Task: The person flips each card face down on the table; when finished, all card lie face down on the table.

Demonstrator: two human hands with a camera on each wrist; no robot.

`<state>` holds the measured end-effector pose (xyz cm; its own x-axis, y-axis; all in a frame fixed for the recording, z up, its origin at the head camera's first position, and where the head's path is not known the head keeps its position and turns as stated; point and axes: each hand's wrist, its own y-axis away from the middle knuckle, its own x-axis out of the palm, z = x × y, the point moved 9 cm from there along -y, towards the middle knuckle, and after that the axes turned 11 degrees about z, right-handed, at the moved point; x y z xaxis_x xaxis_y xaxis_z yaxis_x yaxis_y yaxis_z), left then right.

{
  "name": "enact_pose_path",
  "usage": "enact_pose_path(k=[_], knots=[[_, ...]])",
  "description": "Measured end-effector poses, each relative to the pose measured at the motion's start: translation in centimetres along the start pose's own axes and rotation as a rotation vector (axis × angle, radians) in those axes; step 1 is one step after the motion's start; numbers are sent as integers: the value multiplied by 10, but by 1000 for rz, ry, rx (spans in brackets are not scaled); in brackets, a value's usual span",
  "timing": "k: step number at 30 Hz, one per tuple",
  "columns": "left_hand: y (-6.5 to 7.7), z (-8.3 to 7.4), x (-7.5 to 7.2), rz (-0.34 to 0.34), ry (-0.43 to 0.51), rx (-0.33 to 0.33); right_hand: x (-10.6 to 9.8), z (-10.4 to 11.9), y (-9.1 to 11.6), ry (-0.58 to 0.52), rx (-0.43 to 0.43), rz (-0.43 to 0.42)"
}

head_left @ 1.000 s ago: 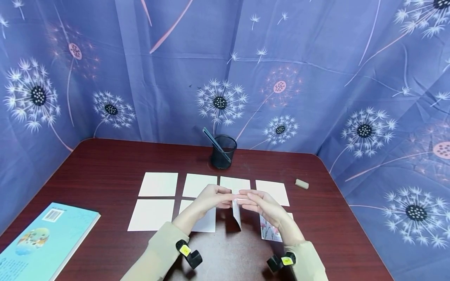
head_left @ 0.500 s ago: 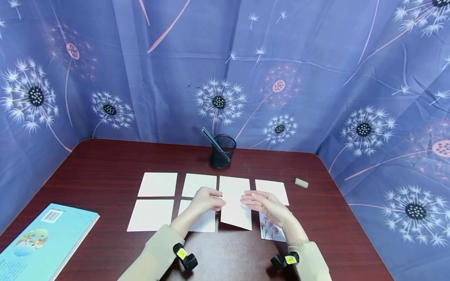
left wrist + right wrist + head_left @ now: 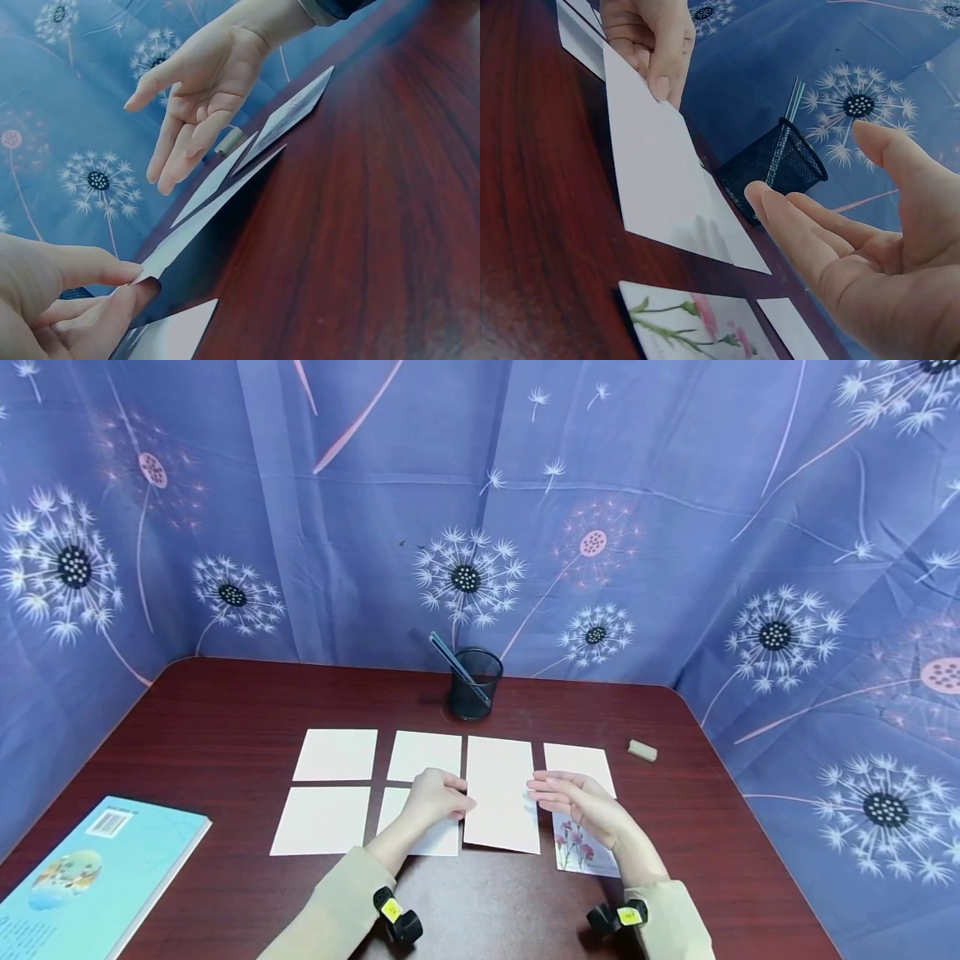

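Note:
My left hand [image 3: 429, 799] pinches the left edge of a white card [image 3: 501, 797], thumb on top, as the left wrist view shows. The card's blank face is up and tilts over the table, overlapping another white card behind it. My right hand [image 3: 588, 808] stands off the card's right edge, palm turned inward and fingers extended, holding nothing. Under the right hand lies a card with pink flowers [image 3: 697, 322], partly hidden in the head view. A further blank card [image 3: 581, 764] lies behind that hand.
Several blank cards, including a near left card [image 3: 320, 821] and a far left card [image 3: 335, 754], lie in two rows. Behind them stands a black mesh pen cup [image 3: 474, 697] with pens. An eraser [image 3: 642, 751] lies right, a blue book [image 3: 97, 877] left.
The card was upright, edge-on between both hands; it has swung down with its blank face up. My right hand has let go and moved right; the left still pinches its edge.

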<state>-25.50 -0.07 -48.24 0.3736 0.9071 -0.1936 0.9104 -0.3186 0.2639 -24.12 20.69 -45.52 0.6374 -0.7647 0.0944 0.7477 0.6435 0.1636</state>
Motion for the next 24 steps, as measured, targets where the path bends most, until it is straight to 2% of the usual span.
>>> enact_pose_path(k=[9,15,24], knots=[[-1,3,-1,-26,-60,3,6,-15,-3,37,62,52],[1,0,-2,-28,-89,17,7,-22,-4,50,123,19],[2,-3,-11,-34,-99,-4,6,-24,-4,53,136,20]])
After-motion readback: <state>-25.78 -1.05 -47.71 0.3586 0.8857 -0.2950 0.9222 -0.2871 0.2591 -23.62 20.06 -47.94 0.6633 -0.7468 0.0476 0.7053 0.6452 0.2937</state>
